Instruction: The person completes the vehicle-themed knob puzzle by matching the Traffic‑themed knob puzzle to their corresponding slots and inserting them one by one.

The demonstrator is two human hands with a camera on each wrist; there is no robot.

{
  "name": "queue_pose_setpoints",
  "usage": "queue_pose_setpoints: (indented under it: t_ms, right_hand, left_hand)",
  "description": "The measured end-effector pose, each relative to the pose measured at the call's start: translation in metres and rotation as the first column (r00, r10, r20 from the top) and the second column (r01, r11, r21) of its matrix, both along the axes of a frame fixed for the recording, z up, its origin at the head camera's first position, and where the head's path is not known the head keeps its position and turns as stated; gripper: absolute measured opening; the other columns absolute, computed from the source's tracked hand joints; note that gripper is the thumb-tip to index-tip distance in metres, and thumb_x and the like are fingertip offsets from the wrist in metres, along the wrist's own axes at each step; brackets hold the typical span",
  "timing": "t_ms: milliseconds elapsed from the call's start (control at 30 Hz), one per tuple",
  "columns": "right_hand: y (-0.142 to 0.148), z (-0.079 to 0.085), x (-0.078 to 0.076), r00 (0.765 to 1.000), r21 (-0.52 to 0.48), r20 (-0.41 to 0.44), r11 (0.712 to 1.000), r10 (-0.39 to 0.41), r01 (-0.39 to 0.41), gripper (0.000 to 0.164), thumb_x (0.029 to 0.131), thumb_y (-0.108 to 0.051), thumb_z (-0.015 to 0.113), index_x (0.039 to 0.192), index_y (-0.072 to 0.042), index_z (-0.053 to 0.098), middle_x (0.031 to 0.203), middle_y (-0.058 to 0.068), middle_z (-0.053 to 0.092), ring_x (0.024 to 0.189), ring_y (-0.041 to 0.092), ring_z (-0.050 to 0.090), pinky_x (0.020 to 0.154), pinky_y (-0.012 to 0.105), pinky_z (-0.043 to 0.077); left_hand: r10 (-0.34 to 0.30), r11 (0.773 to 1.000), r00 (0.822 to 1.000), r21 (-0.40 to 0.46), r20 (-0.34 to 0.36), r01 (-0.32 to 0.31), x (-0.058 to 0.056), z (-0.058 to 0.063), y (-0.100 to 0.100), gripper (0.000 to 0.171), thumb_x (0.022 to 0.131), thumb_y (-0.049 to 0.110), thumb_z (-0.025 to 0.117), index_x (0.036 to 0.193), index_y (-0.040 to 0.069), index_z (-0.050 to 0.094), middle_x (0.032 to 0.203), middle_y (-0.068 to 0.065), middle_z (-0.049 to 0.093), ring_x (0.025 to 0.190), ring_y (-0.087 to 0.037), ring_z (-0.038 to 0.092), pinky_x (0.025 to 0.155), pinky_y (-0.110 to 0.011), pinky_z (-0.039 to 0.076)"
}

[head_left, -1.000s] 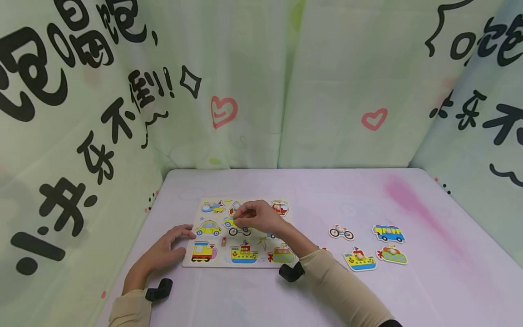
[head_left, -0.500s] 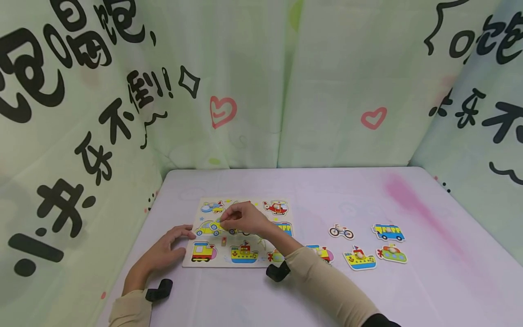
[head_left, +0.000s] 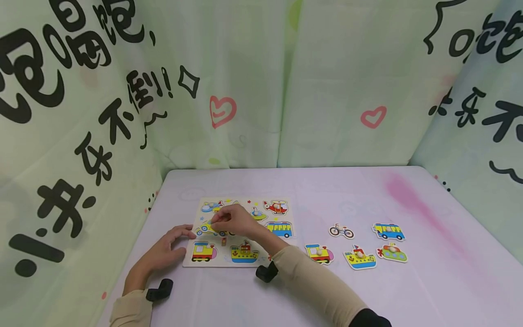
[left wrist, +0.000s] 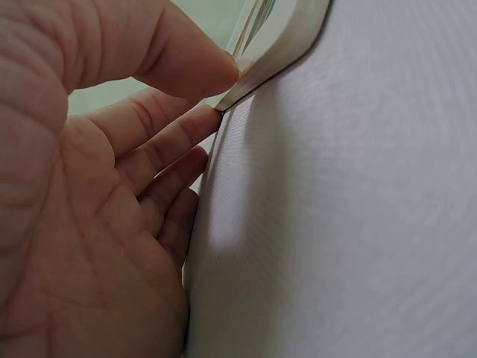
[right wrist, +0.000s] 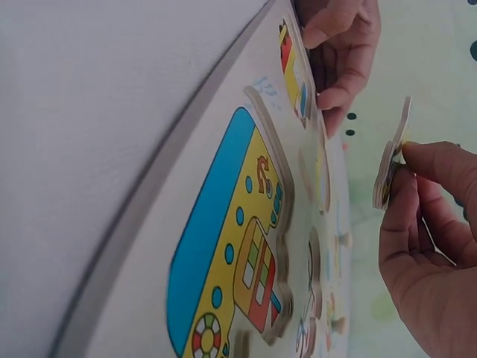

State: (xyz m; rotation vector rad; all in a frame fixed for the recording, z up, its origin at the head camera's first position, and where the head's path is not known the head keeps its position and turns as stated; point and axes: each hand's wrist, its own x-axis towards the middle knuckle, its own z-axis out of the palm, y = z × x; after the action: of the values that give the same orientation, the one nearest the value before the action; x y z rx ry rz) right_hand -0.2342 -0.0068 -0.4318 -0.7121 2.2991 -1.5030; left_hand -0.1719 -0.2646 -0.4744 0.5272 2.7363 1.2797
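My right hand (head_left: 237,220) pinches a yellow car puzzle piece (head_left: 205,227) between thumb and fingers, over the left middle part of the puzzle board (head_left: 223,260). In the right wrist view that thin piece (right wrist: 389,175) is seen edge-on, held above the board's face. My left hand (head_left: 169,245) rests at the board's left edge, its fingers extended and touching it. The left wrist view shows the thumb (left wrist: 201,71) right at the board's corner. Printed on the board are a train (head_left: 203,251), a ship (head_left: 244,253), a bus (head_left: 279,229) and a helicopter (head_left: 276,207).
Right of the board lie loose puzzle pieces: a train (head_left: 319,254), a ship (head_left: 359,260), a submarine (head_left: 391,254), a bicycle (head_left: 341,231) and a bus (head_left: 388,232). A pale curtain (head_left: 327,113) hangs behind the white table (head_left: 327,190).
My right hand has moved left across the board with the yellow car piece, from the middle column to the left one. The left hand stays at the edge.
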Motion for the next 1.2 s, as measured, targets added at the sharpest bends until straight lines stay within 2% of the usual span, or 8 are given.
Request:
queue_pose_setpoints:
  t_ms: [233,533,767,1000,1200]
  right_hand:
    - [-0.014,-0.004,-0.004,0.998,0.084,-0.031,0.995,-0.045,0.048,0.008,0.09,-0.015,0.077,0.096,-0.01,0.075,0.087,-0.004,0.07,0.073,0.008,0.06,0.069,0.018,0.051]
    - [-0.029,-0.006,-0.006,0.997,0.107,-0.035,0.992,-0.07,0.073,0.006,0.089,-0.012,0.078,0.093,-0.008,0.075,0.083,-0.006,0.067,0.073,0.007,0.057,0.067,0.017,0.048]
    - [-0.035,-0.009,-0.013,0.994,0.182,-0.051,0.977,-0.099,0.106,0.007,0.089,-0.015,0.079,0.089,-0.011,0.074,0.081,-0.005,0.065,0.072,0.008,0.056,0.067,0.018,0.047]
    - [-0.038,-0.01,-0.018,0.993,0.246,-0.066,0.963,-0.098,0.111,0.006,0.089,-0.014,0.079,0.09,-0.011,0.073,0.079,-0.004,0.065,0.072,0.008,0.055,0.066,0.018,0.045]
    - [-0.041,-0.011,-0.018,0.993,0.28,-0.08,0.954,-0.089,0.108,0.006,0.09,-0.013,0.077,0.088,-0.011,0.072,0.079,-0.004,0.063,0.072,0.008,0.053,0.065,0.018,0.043]
  left_hand:
    - [-0.018,1.0,1.0,0.015,-0.016,0.018,-0.001,-0.002,-0.002,0.034,0.085,-0.004,0.059,0.115,0.01,0.066,0.149,-0.024,0.049,0.143,-0.05,0.036,0.115,-0.069,0.027]
    - [-0.027,1.0,0.999,0.007,-0.041,0.027,-0.002,-0.004,-0.004,0.032,0.084,-0.004,0.06,0.111,0.011,0.065,0.147,-0.023,0.051,0.14,-0.051,0.039,0.113,-0.07,0.029]
    - [0.002,1.0,1.0,0.005,0.017,-0.002,-0.001,0.0,-0.003,0.029,0.085,-0.003,0.059,0.109,0.013,0.063,0.15,-0.022,0.048,0.143,-0.049,0.036,0.115,-0.069,0.026]
    - [0.011,1.0,0.999,-0.011,0.046,-0.01,-0.001,0.004,-0.001,0.027,0.087,0.0,0.059,0.111,0.013,0.064,0.152,-0.021,0.046,0.145,-0.049,0.033,0.116,-0.07,0.024]
    - [0.016,1.0,0.998,-0.007,0.054,-0.016,0.001,0.003,-0.001,0.027,0.087,0.001,0.06,0.111,0.013,0.064,0.153,-0.021,0.046,0.146,-0.048,0.032,0.117,-0.07,0.023]
